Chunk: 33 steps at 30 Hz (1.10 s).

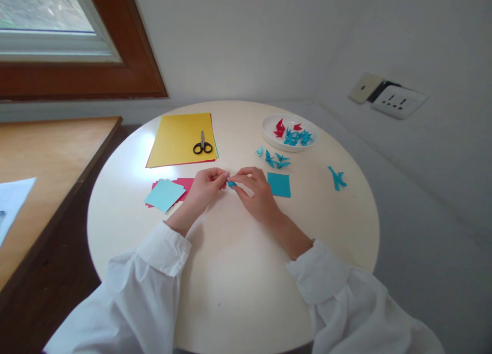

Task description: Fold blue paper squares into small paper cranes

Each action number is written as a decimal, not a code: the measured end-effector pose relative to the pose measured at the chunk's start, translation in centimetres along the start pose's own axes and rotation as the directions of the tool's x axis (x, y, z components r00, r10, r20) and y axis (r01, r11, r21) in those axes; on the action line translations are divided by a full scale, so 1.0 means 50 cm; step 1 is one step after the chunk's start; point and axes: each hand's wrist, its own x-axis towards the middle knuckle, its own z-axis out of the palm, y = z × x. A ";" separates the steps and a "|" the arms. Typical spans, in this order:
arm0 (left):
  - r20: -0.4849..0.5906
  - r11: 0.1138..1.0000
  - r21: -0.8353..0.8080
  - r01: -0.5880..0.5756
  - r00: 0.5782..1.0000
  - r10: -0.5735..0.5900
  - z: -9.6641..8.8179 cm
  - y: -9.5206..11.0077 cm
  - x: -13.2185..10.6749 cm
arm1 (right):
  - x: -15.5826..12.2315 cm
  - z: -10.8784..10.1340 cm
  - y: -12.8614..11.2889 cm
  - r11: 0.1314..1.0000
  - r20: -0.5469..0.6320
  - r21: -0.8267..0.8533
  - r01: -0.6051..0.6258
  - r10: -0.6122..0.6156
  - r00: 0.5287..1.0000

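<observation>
Between my two hands, above the middle of the round table (230,272), is a small folded blue paper piece (231,184). My left hand (210,185) pinches its left end, fingers pressed together. From the other side, my right hand (254,189) grips it between thumb and fingertips. The fingers cover much of the piece, so its exact shape cannot be made out. Right of my right hand lies a flat blue paper square (279,185). Several folded blue paper cranes (277,160) sit just behind it, with a paler one (260,150) beside them.
A white dish (266,134) of red and blue cranes stands at the back right. Black-handled scissors (202,143) rest on yellow sheets (172,139). Light-blue squares (164,194) overlap red ones (186,186) at left. Blue paper strips (337,179) lie near the right edge.
</observation>
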 end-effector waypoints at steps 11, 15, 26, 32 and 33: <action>-0.053 0.998 -0.045 0.042 0.998 -0.045 0.004 -0.003 -0.002 | 0.000 0.002 -0.001 0.999 -0.015 -0.009 0.037 -0.038 0.999; -0.076 0.997 -0.069 0.044 0.996 -0.050 0.007 -0.003 -0.002 | 0.001 -0.002 -0.003 0.999 0.027 -0.020 0.034 -0.034 0.999; -0.120 0.986 -0.167 0.017 0.992 -0.038 0.013 0.005 -0.006 | 0.003 -0.007 -0.016 0.995 0.115 0.099 -0.007 -0.005 0.993; -0.136 0.983 -0.181 0.021 0.990 -0.046 0.017 0.003 -0.007 | 0.005 -0.004 -0.024 0.990 0.022 0.128 -0.057 0.054 0.998; -0.138 0.984 -0.178 0.020 0.989 -0.045 0.018 0.002 -0.008 | 0.004 -0.002 -0.024 0.988 0.010 0.134 -0.077 0.076 0.997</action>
